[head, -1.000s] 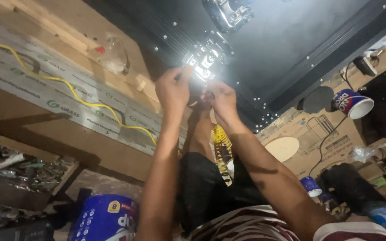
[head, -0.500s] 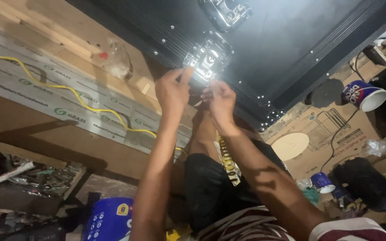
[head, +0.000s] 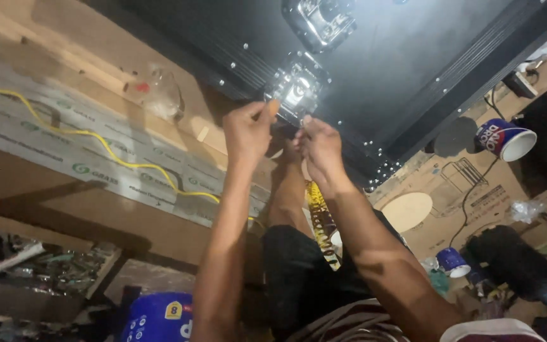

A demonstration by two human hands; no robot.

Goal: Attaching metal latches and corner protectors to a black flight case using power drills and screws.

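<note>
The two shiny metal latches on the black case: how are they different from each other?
The lower latch sits at the case's ribbed edge, with the left hand and right hand at it; the upper latch is untouched and partly cut off by the frame. Both are bright metal, set into the black case.

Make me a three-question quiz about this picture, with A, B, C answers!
1. Where are both hands?
A. at the shiny metal latch
B. on the blue bucket
C. on the paper cup

2. What colour is the wire on the wooden board?
A. red
B. yellow
C. green

3. How is the case panel lit?
A. dark, with glare on the latch
B. evenly bright
C. in sunlight

Answers: 1 A, the left hand and right hand meet at the latch. 2 B, the wire is yellow. 3 A, the panel is black and only the metal shines.
</note>
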